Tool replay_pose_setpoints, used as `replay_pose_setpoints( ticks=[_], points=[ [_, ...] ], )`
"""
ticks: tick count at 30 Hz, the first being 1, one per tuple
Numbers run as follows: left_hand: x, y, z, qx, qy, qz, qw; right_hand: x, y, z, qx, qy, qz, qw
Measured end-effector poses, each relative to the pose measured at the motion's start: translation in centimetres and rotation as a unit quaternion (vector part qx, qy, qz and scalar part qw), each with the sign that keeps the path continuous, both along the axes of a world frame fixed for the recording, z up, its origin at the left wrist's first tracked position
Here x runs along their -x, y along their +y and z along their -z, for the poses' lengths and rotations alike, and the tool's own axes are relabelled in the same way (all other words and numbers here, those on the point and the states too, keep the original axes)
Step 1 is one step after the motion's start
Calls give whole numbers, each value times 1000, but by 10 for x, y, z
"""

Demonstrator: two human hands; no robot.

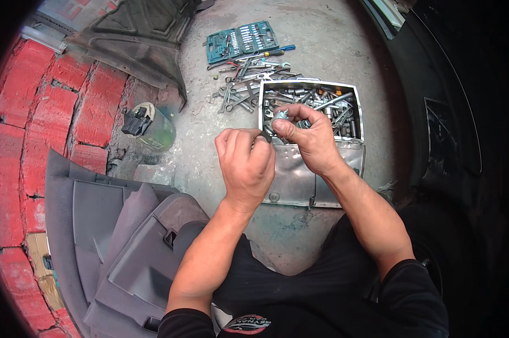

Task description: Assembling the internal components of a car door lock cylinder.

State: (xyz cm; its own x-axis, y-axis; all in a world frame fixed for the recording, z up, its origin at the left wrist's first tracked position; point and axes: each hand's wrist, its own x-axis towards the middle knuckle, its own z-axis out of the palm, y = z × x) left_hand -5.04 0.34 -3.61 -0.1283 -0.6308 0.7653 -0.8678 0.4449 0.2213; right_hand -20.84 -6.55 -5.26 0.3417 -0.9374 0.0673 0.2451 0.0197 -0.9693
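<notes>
Nearest: my two legs in dark trousers [299, 290], knees apart. At my left, grey trim panels [153, 265], overlapping; at least two, exact count hidden. At my right, one dark wheel [429, 265], mostly in shadow.

Hands: two, both bare, raised side by side just this side of a toolbox. Left hand [244, 163]: one, back upward, fingers curled in, thumb side pinching one small dark piece [266, 136]; most of it is covered, so I cannot tell its shape. Right hand [316, 139]: one, thumb and forefinger pinching one small silvery piece [281, 115], held up over the near left part of the box. More ridged metal shows behind the curled fingers; whether I grip that too, I cannot tell. Hands near each other, a narrow gap between.

Below them: one metal lid [299, 172], folded down toward me, dented, with one round fitting and one dark catch near its edge. Beyond it, one toolbox [360, 115], pale rim, packed with sockets and spanners, too jumbled to count; two orange spots among them.

Left of the box: one clear bucket [158, 132], greenish, with one black part [136, 120] at its top.

Farther: loose spanners [236, 100] spread on the concrete floor [328, 56], ten or more, overlapping. Past these, two handles: one blue [287, 48], one black and yellow [274, 53]. Farther still, one teal socket case [215, 52], opened into two halves, its rows of bits too small to count.
</notes>
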Motion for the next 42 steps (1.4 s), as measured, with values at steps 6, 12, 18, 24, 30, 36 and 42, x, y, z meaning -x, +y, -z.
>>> replay_pose_setpoints(
  ticks=[6,12,18,24,30,36,42],
  points=[
    [7,2,-1,37,-70,-40,996,0,3,-3,-21,-5,13,1000],
    [6,2,-1,-6,56,4,998,2,-1,3,1,-15,-4,1000],
    [11,17,-9,-212,371,13,904,9,0,-6,5,-17,-53,998],
    [-4,12,-2,-322,696,226,601,13,-3,-10,-81,-110,-143,980],
    [-6,14,-4,-314,675,208,635,8,-3,-5,-40,-95,-119,988],
    [0,21,-8,-262,469,68,841,6,-2,-3,-17,-46,-92,995],
    [4,22,-7,-179,350,53,918,5,-1,-2,-42,-77,-107,990]
  ],
)
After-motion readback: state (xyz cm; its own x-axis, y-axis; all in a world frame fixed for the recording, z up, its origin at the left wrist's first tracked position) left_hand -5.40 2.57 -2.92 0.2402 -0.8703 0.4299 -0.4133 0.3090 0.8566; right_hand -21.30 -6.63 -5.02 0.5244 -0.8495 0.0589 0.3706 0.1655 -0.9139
